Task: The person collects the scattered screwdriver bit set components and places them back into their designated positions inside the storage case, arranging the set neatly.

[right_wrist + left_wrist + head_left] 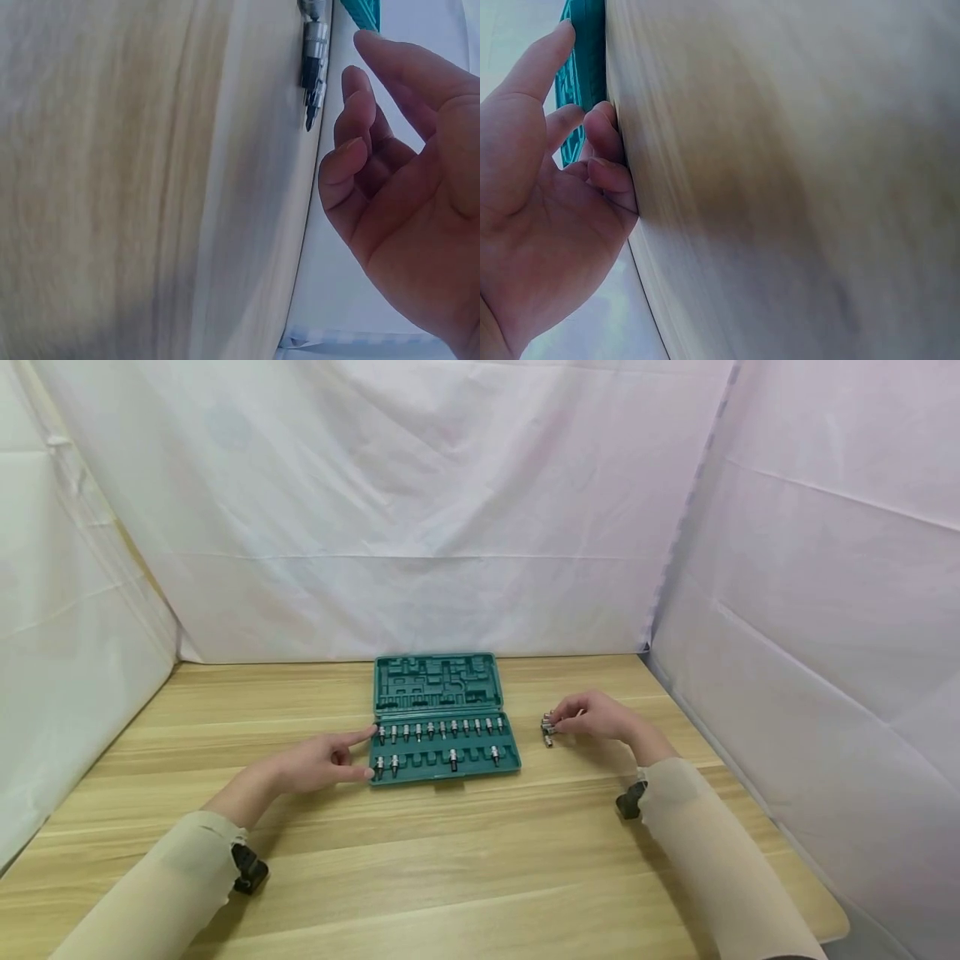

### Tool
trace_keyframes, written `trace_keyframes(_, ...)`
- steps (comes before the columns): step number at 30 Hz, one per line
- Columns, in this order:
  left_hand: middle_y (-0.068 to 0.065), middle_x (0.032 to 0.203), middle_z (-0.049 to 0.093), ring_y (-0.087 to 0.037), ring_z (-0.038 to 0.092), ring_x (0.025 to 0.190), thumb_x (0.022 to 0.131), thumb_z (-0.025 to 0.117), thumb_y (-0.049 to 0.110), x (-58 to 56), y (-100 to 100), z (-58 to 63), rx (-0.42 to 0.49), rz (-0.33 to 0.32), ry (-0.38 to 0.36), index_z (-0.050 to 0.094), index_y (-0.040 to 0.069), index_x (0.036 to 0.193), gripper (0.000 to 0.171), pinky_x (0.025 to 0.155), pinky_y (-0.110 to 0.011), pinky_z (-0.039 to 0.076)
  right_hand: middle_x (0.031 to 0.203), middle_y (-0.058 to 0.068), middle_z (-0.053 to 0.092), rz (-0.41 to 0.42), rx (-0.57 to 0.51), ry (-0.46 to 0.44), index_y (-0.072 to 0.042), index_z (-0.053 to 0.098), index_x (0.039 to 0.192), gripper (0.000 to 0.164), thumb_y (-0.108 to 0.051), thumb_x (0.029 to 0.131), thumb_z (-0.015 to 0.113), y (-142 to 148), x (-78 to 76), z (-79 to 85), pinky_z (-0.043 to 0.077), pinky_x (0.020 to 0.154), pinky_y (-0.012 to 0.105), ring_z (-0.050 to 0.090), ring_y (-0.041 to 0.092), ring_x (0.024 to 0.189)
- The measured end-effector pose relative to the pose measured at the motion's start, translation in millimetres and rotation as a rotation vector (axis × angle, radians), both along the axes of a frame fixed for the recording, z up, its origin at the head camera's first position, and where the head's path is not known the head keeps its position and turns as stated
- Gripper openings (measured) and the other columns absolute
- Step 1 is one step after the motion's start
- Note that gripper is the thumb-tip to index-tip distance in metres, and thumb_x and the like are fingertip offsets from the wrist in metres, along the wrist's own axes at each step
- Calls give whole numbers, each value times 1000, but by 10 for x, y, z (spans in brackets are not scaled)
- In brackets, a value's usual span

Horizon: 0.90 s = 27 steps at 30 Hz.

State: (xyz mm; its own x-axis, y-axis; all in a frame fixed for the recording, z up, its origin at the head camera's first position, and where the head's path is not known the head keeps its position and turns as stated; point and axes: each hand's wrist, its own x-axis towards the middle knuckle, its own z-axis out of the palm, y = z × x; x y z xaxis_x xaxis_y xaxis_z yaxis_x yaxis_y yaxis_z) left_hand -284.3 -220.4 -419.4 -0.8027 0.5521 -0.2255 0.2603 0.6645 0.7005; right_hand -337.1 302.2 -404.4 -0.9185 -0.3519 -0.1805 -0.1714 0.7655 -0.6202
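Note:
A green plastic tool case [480, 772] lies unfolded, with a row of bit sockets [431, 731] at the back of its tray and several more along the front. My left hand [322, 762] touches the case's left edge with index fingertip and straight thumb spread apart; its other fingers are bent. Beyond the case's right side, my right hand [596, 714] hovers over a small cluster of loose bit sockets [548, 742], partly hidden by the fingers. In the right wrist view, thumb and fingers stand apart beside the metal bit sockets [316, 41], with nothing between them.
The wooden table [420, 877] carries the case near its back edge. White cloth [420, 510] hangs behind and on both sides. A black wrist camera [250, 870] sits at the left cuff and another [632, 800] at the right.

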Motion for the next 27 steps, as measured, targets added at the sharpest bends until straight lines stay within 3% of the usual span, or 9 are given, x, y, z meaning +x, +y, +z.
trace_keyframes(7,-5,89,57,-20,48,80,104,77,44,3,3,-2,0,2,7,28,19,176,90,68,-31,41,126,5,78,-10,22,-28,-19,85,112,13,-16,102,76,10,-30,-23,46,89,36,59,22,102)
trace_keyframes(14,-5,90,57,-20,48,80,104,77,44,6,6,2,-3,6,7,29,19,176,90,68,-31,41,100,3,74,-3,28,-43,-13,84,112,14,-16,99,81,11,-49,-56,47,72,30,57,15,78)
trace_keyframes(20,-5,88,55,-20,47,79,105,77,41,8,9,6,5,5,4,28,18,176,89,67,-31,40,89,0,71,10,81,-29,-12,84,109,13,-14,96,84,54,-34,-48,48,72,30,58,14,77)
trace_keyframes(27,-5,87,54,-20,47,79,105,76,39,10,6,13,7,1,2,28,17,176,88,67,-30,40,97,1,73,6,120,-35,-15,84,109,12,-14,97,83,107,-12,-53,50,81,32,60,16,89)
